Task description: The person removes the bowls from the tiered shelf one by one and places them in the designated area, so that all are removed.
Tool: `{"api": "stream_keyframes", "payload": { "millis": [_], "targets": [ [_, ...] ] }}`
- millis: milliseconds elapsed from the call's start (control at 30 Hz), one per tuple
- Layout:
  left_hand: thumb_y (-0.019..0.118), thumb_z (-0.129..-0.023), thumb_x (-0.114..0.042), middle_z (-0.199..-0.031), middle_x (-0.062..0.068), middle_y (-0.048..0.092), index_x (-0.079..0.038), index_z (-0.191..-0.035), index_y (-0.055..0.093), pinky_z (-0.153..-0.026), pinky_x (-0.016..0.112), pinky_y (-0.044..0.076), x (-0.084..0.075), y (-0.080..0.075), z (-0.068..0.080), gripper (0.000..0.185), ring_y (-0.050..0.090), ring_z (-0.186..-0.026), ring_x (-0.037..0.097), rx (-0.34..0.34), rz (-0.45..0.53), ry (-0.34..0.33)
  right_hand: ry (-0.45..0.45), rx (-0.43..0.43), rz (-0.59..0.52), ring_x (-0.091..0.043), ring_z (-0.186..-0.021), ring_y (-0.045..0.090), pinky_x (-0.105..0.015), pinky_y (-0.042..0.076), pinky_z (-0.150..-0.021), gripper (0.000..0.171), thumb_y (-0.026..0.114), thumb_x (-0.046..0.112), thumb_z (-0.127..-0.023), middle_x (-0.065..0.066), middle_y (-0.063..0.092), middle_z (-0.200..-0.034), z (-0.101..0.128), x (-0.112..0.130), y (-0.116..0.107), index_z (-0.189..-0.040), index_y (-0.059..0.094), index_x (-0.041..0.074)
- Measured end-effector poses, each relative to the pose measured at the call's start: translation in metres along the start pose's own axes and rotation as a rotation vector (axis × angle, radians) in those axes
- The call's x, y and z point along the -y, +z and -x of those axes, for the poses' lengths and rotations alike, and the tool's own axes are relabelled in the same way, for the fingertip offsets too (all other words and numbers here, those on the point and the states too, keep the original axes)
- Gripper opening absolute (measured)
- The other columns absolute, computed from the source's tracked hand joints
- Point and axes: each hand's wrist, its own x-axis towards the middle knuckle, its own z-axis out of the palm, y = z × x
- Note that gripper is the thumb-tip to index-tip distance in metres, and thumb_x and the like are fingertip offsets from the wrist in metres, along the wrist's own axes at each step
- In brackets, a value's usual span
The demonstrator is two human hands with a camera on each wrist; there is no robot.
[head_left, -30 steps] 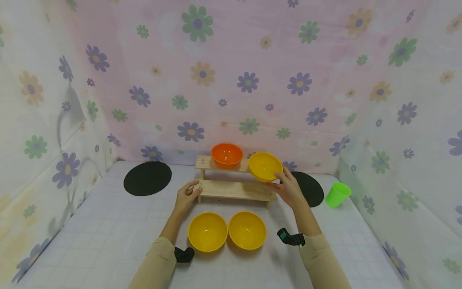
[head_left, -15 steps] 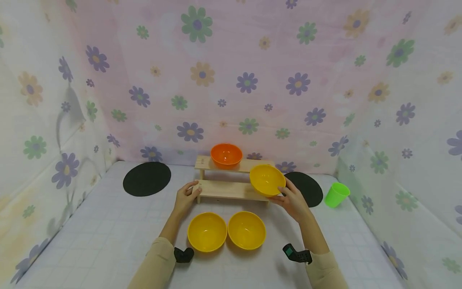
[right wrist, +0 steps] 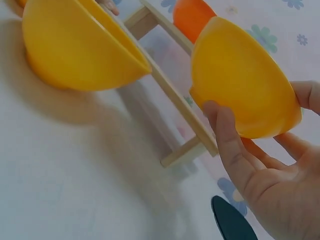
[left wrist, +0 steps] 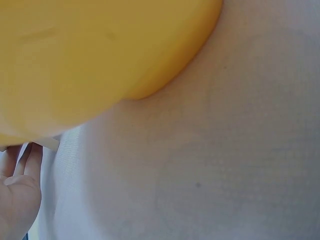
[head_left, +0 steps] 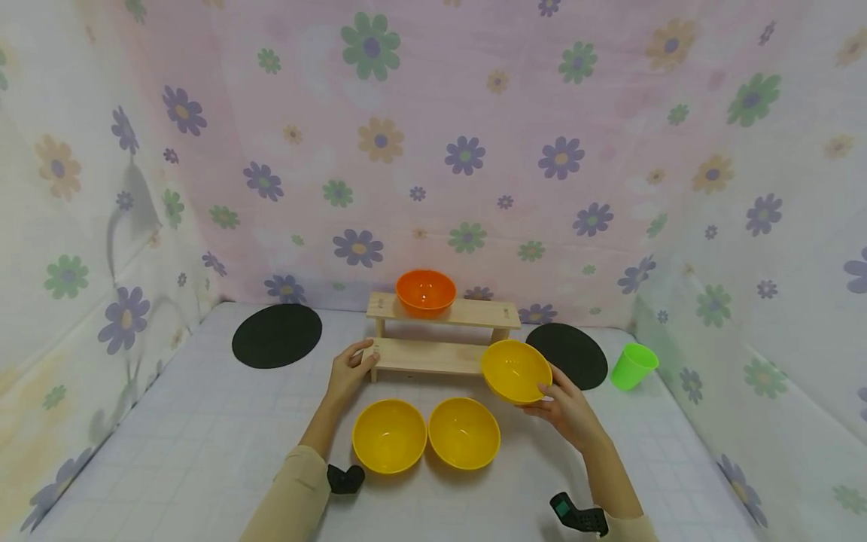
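My right hand (head_left: 557,397) grips a yellow bowl (head_left: 515,369) by its right rim, tilted, just above the table at the right front of a two-step wooden rack (head_left: 433,357). In the right wrist view the thumb (right wrist: 226,141) lies on the held yellow bowl (right wrist: 240,92) and the other fingers curl behind it. My left hand (head_left: 352,369) holds the left end of the rack's lower step. An orange bowl (head_left: 426,291) sits on the upper step. Two more yellow bowls (head_left: 389,435) (head_left: 463,432) stand side by side on the table in front of the rack.
Black round mats lie left (head_left: 276,335) and right (head_left: 572,352) of the rack. A green cup (head_left: 633,365) stands at the far right by the flowered cloth wall. The left wrist view shows a yellow bowl's underside (left wrist: 100,60) over the white table cloth (left wrist: 210,165).
My right hand has carried the yellow bowl down from the level of the rack's upper step and to the right, toward me. The left hand has stayed on the rack.
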Motion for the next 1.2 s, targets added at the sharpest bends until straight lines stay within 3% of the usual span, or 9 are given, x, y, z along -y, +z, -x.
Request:
{"api": "stream_keyframes", "payload": {
  "millis": [467, 667, 800, 1000, 1200],
  "targets": [
    [0.064, -0.088, -0.003, -0.122, 0.030, 0.056, 0.007, -0.126, 0.054, -0.077, 0.016, 0.049, -0.003, 0.000, 0.000, 0.041, 0.059, -0.108, 0.028, 0.001, 0.006, -0.029, 0.066, -0.046, -0.040, -0.023, -0.089, 0.066, -0.036, 0.053, -0.082, 0.066, 0.043, 0.008, -0.096, -0.026, 0.013, -0.150, 0.027, -0.020, -0.016, -0.151, 0.007, 0.004],
    [0.064, -0.088, -0.004, -0.124, 0.029, 0.055, 0.007, -0.127, 0.053, -0.078, 0.015, 0.048, -0.001, 0.000, -0.001, 0.042, 0.058, -0.110, 0.030, 0.004, 0.007, -0.039, 0.084, -0.003, -0.030, -0.021, -0.089, 0.065, -0.037, 0.052, -0.085, 0.067, 0.042, 0.008, -0.096, -0.027, 0.007, -0.151, 0.037, -0.027, -0.024, -0.150, 0.003, 0.003],
    [0.064, -0.088, -0.004, -0.125, 0.027, 0.055, 0.006, -0.128, 0.053, -0.079, 0.015, 0.048, 0.000, 0.000, -0.001, 0.042, 0.056, -0.113, 0.033, 0.005, 0.012, -0.048, 0.082, 0.059, -0.002, -0.022, -0.092, 0.065, -0.039, 0.051, -0.087, 0.066, 0.041, 0.009, -0.098, -0.022, 0.019, -0.147, 0.043, -0.033, -0.031, -0.150, 0.000, 0.000],
    [0.064, -0.089, -0.005, -0.126, 0.028, 0.054, 0.006, -0.129, 0.051, -0.079, 0.014, 0.047, -0.002, 0.001, -0.001, 0.044, 0.054, -0.115, 0.034, 0.008, 0.024, -0.047, 0.087, 0.121, 0.009, -0.022, -0.096, 0.065, -0.041, 0.050, -0.088, 0.068, 0.041, 0.012, -0.100, 0.001, 0.037, -0.134, 0.049, -0.041, -0.040, -0.148, -0.005, -0.002],
    [0.064, -0.089, -0.005, -0.126, 0.028, 0.054, 0.007, -0.129, 0.051, -0.078, 0.014, 0.047, -0.002, 0.000, 0.000, 0.044, 0.057, -0.111, 0.028, 0.009, 0.016, -0.044, 0.113, 0.129, -0.005, -0.023, -0.096, 0.065, -0.042, 0.049, -0.089, 0.069, 0.041, 0.013, -0.100, 0.002, 0.040, -0.133, 0.053, -0.046, -0.044, -0.148, -0.005, -0.002]
  ]
}}
